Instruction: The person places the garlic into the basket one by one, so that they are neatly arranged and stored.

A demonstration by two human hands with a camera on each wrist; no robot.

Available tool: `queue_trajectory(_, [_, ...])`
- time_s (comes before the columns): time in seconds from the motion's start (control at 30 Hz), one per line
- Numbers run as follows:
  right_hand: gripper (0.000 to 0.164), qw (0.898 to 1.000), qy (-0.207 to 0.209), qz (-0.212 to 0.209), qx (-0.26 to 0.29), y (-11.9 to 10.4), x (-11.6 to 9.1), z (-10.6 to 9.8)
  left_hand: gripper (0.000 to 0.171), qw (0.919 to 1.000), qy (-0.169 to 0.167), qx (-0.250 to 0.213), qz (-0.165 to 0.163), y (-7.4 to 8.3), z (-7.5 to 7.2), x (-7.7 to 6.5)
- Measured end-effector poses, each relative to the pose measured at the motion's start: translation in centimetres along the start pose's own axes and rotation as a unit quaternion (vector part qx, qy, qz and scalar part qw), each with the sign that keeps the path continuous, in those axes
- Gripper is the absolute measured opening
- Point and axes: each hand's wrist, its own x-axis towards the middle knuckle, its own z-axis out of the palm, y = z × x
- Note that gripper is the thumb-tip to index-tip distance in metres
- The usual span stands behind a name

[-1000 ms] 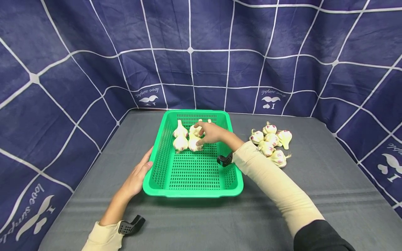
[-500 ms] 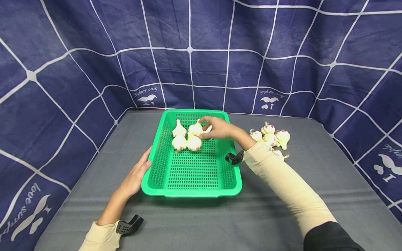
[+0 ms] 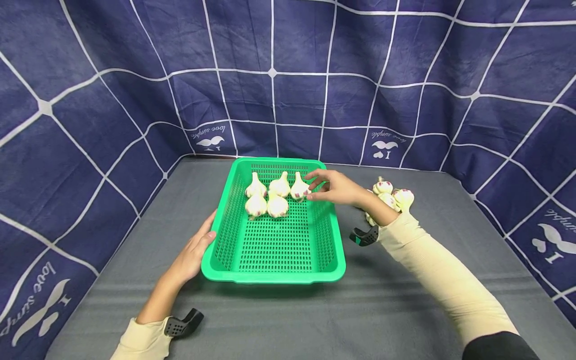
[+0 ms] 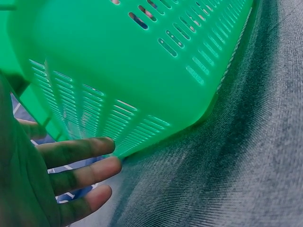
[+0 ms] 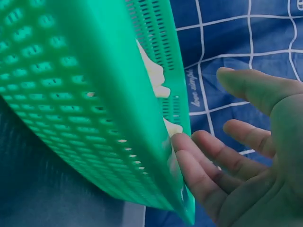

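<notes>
Several white garlic bulbs with purple marks sit in the back half of a green plastic basket (image 3: pixel 274 276). The rightmost bulb (image 3: pixel 299 188) stands stem up in the back row. Just right of it, over the basket's right rim, is my right hand (image 3: pixel 337 187), its fingers spread and holding nothing. In the right wrist view the fingertips (image 5: pixel 182 142) come up to the rim, with pale bulb tops showing behind it. My left hand (image 3: pixel 193 255) rests against the basket's left side, thumb at the rim. The left wrist view shows its fingers (image 4: pixel 94 172) extended beside the slotted wall.
A cluster of garlic bulbs (image 3: pixel 402 199) lies on the grey tabletop (image 3: pixel 315 325) to the right, partly hidden by my right forearm. A blue curtain with white grid lines (image 3: pixel 297 100) hangs behind and at both sides.
My right hand has let go of the rightmost garlic bulb and drawn back to the right. That bulb, tilted half a second ago, now stands upright. My left hand stays at the basket's side.
</notes>
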Motion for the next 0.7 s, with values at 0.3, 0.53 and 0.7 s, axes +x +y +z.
queue_trajectory(0.3, [0.046, 0.999, 0.037, -0.01, 0.033, 0.8, -2.8, -0.6, 0.053, 1.0, 0.006, 0.002, 0.005, 0.2, 0.0, 0.0])
queue_trajectory(0.53, [0.042, 0.997, 0.059, -0.014, 0.039, 1.8, -4.9, -1.4, 0.053, 1.0, 0.001, 0.004, -0.005, 0.1, 0.1, 0.0])
queue_trajectory(0.7, [0.039, 0.997, 0.075, -0.009, 0.016, 2.5, -6.1, -2.3, 0.053, 1.0, 0.002, -0.002, 0.0, 0.1, 0.0, 0.0])
